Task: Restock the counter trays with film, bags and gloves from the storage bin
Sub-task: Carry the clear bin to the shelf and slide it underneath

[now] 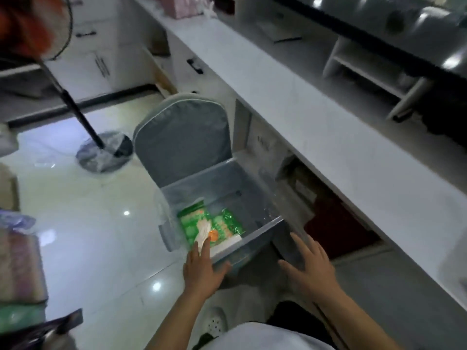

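Observation:
A grey storage bin (255,232) stands on the floor beside the counter, its padded lid (182,137) flipped up behind it. Inside lie green printed packets (194,223) and a second green packet (228,222), with a pale glove-like item on top. My left hand (203,269) reaches over the bin's near rim, fingertips at the packets, fingers apart and holding nothing. My right hand (309,267) hovers open just right of the bin, above the floor, touching nothing.
A long white counter (316,137) runs along the right with open shelves below. A white shelf unit (371,74) sits on it. A fan stand's round base (104,151) rests on the glossy floor to the left. Stacked packages (20,269) lie at the left edge.

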Tool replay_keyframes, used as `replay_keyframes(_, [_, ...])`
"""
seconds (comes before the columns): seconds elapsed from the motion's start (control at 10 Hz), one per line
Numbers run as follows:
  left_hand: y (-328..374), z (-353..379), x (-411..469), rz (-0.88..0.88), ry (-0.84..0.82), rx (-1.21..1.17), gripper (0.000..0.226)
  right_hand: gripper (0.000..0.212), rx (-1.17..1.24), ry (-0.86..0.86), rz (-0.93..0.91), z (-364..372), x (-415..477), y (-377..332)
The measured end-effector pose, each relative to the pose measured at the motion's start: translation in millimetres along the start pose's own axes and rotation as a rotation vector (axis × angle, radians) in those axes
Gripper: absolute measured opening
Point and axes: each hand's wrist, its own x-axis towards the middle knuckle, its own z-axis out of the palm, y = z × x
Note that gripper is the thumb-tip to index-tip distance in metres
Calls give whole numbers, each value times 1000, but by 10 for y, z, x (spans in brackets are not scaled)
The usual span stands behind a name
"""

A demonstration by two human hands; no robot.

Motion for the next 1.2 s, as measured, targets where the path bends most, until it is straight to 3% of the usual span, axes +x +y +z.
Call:
replay_keyframes(0.1, [-353,-51,18,-127,9,-266,73,77,-75,-60,-31,19,174,-245])
replay_keyframes(0.2, [-493,-97,100,-205,54,-548,40,76,-161,-91,-25,1,452,-367])
replay_keyframes(0.3, [-688,-102,288,-368,59,-733,69,76,-233,-145,-3,-17,1020,-434])
replay_keyframes(0.5, [-826,-352,728,-509,53,-827,77,69,-98,-282,124,-74,2329,-523])
replay_keyframes(0.6, [-864,-496,1089,-604,35,-866,82,63,99,-221,185,-22,3042,-532])
replay_keyframes(0.7, [-848,-554,1354,-663,29,-907,74,54,189,-164,230,97,3449,-529])
replay_keyframes(0.9, [-761,-566,1768,-847,46,-973,45,56,207,-254,444,330,4192,-395])
replay_keyframes(1.0, [-741,-576,1818,-879,41,-960,53,52,198,-194,398,284,4117,-432])
replay_keyframes(1.1, [-761,-625,1826,-917,8,-947,62,64,207,-157,321,221,3956,-444])
replay_keyframes(1.2, [-801,-664,1815,-930,8,-945,48,72,286,-157,352,174,3797,-461])
